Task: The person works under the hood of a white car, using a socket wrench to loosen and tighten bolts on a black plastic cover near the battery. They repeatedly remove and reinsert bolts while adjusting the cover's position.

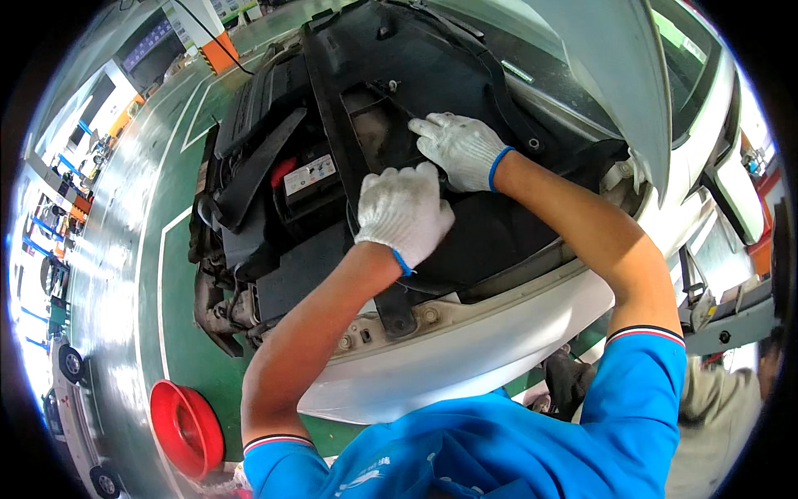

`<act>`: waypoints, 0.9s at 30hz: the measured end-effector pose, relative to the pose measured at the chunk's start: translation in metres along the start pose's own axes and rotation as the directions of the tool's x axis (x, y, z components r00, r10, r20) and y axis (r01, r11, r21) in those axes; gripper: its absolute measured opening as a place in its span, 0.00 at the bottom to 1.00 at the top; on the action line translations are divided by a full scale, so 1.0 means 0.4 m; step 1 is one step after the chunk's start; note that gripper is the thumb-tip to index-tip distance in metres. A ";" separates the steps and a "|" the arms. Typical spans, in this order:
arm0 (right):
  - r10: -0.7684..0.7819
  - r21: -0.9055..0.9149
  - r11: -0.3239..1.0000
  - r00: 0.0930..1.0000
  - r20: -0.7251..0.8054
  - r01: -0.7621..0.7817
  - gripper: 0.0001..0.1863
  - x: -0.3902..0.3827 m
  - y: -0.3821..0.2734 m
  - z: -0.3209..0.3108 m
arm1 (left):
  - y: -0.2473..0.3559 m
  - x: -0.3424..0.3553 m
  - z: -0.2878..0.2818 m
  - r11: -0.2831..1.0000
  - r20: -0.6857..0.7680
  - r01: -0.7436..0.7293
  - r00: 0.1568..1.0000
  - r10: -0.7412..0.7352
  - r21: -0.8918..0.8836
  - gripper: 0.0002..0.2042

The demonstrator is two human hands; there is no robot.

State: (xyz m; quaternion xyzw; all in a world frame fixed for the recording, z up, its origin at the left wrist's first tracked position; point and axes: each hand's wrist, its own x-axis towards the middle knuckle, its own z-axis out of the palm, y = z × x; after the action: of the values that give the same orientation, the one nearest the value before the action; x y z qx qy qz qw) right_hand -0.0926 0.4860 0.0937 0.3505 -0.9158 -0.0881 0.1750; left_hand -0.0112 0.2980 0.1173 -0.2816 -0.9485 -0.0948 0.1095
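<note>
Well, judging from my remote seat, the fiddly part is working both hands close together at the middle of the engine bay. I'd steady the black cover with light, even pressure, feel along its rim for anything catching, and avoid levering hard against the long black bar, since thin plastic could crack. The left hand, gloved, is curled into a loose fist beside that bar; its fingertips are hidden, so I can't tell what it has hold of. The right hand is partly open, fingers stretched toward the opening; its underside is hidden too, so I can't say whether it pinches anything.

As for the cover, it lies in the bay between the bar and the white fender, under and around both hands: dull, dark, broad and gently curved. The battery sits across the bar, pale label facing up.
</note>
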 end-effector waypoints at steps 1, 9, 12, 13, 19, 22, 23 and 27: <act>0.000 -0.009 1.000 1.000 -0.006 -0.001 0.24 0.000 -0.001 0.003 | 0.006 -0.003 0.016 0.999 -0.066 -0.026 0.997 0.027 0.024 0.15; 0.027 -0.041 0.999 0.999 0.027 -0.026 0.26 -0.002 -0.013 -0.016 | -0.152 0.027 0.036 0.867 -0.320 -0.347 0.827 0.463 0.357 0.10; 0.039 -0.055 0.998 0.999 0.030 -0.038 0.26 0.004 -0.021 -0.011 | -0.155 0.019 0.040 0.865 -0.294 -0.333 0.842 0.452 0.375 0.12; 0.041 -0.049 0.998 0.999 0.029 -0.040 0.26 0.004 -0.019 -0.010 | -0.152 0.022 0.039 0.865 -0.286 -0.328 0.848 0.447 0.380 0.12; 0.022 -0.039 0.999 0.999 0.037 -0.020 0.25 0.003 -0.005 -0.009 | -0.134 0.027 0.040 0.877 -0.232 -0.278 0.892 0.387 0.392 0.12; 0.005 -0.018 1.000 0.997 0.080 -0.004 0.24 0.010 -0.004 -0.028 | -0.135 0.023 0.047 0.878 -0.233 -0.253 0.901 0.367 0.406 0.12; 0.002 -0.020 1.000 0.996 0.091 -0.001 0.24 0.009 -0.001 -0.031 | -0.135 0.024 0.050 0.875 -0.235 -0.247 0.901 0.366 0.416 0.12; 0.027 -0.018 1.000 0.993 0.118 -0.026 0.22 0.011 -0.004 -0.032 | -0.137 0.025 0.052 0.884 -0.290 -0.271 0.873 0.393 0.381 0.06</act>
State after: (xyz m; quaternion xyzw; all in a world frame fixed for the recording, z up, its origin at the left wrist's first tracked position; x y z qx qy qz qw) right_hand -0.0897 0.4812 0.1061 0.3311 -0.9284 -0.1136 0.1246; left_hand -0.0530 0.2629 0.0934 -0.3980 -0.8509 0.0353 0.3411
